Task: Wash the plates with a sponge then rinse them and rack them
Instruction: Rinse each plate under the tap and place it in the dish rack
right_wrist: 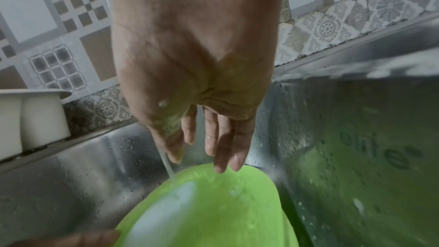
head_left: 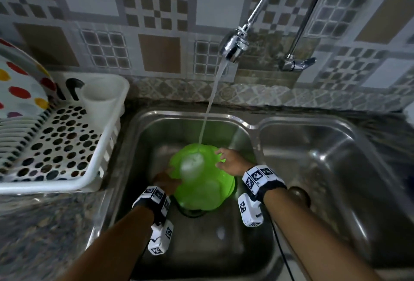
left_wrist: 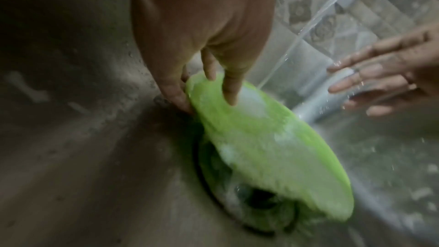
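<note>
A light green plate [head_left: 201, 180] [left_wrist: 273, 147] [right_wrist: 213, 213] is tilted over the drain in the left basin, with foam patches on it. The tap's water stream [head_left: 208, 106] falls on its far edge. My left hand [head_left: 167, 182] [left_wrist: 206, 100] grips the plate's left rim, thumb on top and fingers underneath. My right hand [head_left: 226, 159] [right_wrist: 213, 153] [left_wrist: 370, 82] is wet and hovers at the plate's far right rim with its fingers straight, holding nothing. Something green shows under the plate at the drain; I cannot tell what.
The chrome faucet [head_left: 234, 46] hangs above the steel double sink [head_left: 139, 146]. A white dish rack [head_left: 67, 146] on the left counter holds a spotted plate [head_left: 20, 92] and a cutlery cup [head_left: 100, 97]. A brown round object [head_left: 299, 193] sits by my right forearm.
</note>
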{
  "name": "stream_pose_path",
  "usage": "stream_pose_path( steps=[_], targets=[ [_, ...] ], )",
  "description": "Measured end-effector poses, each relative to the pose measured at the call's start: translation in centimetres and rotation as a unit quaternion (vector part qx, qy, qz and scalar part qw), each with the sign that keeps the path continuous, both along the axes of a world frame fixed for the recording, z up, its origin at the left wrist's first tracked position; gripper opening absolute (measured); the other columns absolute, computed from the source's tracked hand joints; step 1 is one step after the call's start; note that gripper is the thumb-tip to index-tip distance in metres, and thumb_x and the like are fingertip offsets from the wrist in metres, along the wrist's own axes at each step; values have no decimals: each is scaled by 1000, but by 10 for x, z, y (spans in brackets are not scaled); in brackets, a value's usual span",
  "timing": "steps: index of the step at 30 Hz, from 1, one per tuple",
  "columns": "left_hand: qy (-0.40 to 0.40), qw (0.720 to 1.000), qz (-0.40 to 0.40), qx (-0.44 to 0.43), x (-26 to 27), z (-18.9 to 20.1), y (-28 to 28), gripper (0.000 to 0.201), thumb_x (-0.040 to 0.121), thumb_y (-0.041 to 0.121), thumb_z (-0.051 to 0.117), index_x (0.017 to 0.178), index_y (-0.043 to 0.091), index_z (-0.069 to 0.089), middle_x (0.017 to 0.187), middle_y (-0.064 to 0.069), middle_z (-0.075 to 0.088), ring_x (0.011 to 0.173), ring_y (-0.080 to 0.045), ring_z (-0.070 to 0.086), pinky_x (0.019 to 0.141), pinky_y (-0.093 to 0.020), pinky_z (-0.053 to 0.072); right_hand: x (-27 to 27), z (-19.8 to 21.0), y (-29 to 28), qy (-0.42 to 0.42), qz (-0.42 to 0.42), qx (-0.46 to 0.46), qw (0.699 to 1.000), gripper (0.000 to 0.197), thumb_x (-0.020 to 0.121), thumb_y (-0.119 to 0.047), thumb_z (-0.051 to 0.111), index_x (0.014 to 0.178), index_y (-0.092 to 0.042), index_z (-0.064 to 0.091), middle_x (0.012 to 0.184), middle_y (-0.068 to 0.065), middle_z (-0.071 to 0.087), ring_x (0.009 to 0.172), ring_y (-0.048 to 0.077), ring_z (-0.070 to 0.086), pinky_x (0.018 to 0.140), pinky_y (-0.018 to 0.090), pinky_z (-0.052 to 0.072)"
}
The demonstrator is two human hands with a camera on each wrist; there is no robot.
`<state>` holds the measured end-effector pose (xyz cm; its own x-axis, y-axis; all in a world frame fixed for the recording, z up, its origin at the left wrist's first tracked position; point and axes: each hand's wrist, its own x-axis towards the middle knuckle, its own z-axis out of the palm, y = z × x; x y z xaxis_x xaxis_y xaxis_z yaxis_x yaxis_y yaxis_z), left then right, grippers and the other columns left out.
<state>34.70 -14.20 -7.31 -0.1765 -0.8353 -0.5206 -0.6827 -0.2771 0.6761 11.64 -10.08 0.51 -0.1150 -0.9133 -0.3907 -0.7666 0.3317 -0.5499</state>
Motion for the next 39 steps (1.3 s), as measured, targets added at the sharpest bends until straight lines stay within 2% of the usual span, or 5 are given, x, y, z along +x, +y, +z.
stream_pose_path(
  steps=[11, 16, 22, 30, 39],
  targets=[
    [-185, 974, -62, -114, -7, 9, -14, 51, 80, 26, 51, 129, 17, 47, 131, -13, 51, 117, -33, 54, 95, -39, 47, -12, 2, -4, -14, -9, -29, 999, 39, 86, -14, 62, 124, -16, 54, 125, 16, 57, 102, 24, 61, 83, 30, 51],
    [-113, 987, -86, -80, -2, 17, -9, 89, 55, 50, 60, 135, 15, 49, 135, -13, 53, 125, -32, 51, 97, -31, 42, -10, 1, -4, -26, -15, -31, 999, 37, 86, -14, 61, 122, -15, 56, 126, 17, 57, 99, 24, 61, 79, 28, 50],
    [-68, 997, 17, -33, -1, 3, -9, 53, 69, 7, 77, 119, 5, 60, 125, -16, 60, 117, -33, 55, 89, -31, 44, -9, -20, 2, -24, -13, -18, 999, 34, 86, -13, 60, 120, -17, 57, 121, 17, 57, 87, 21, 59, 79, 29, 49],
    [-106, 990, 60, -73, -15, 17, -3, 77, 66, 12, 69, 135, 10, 35, 125, -18, 51, 116, -39, 53, 91, -38, 49, -8, -19, -5, -28, 3, -14, 999, 32, 86, -16, 60, 118, -23, 59, 123, 14, 57, 77, 20, 60, 67, 27, 49],
    [-145, 979, -3, -143, -7, 71, -20, 48, 78, 22, 58, 124, 20, 45, 122, -14, 56, 113, -36, 54, 93, -39, 42, 1, 5, -23, -12, 13, -37, 999, 35, 86, -20, 60, 120, -26, 57, 129, 12, 57, 110, 20, 59, 86, 29, 49]
  ],
)
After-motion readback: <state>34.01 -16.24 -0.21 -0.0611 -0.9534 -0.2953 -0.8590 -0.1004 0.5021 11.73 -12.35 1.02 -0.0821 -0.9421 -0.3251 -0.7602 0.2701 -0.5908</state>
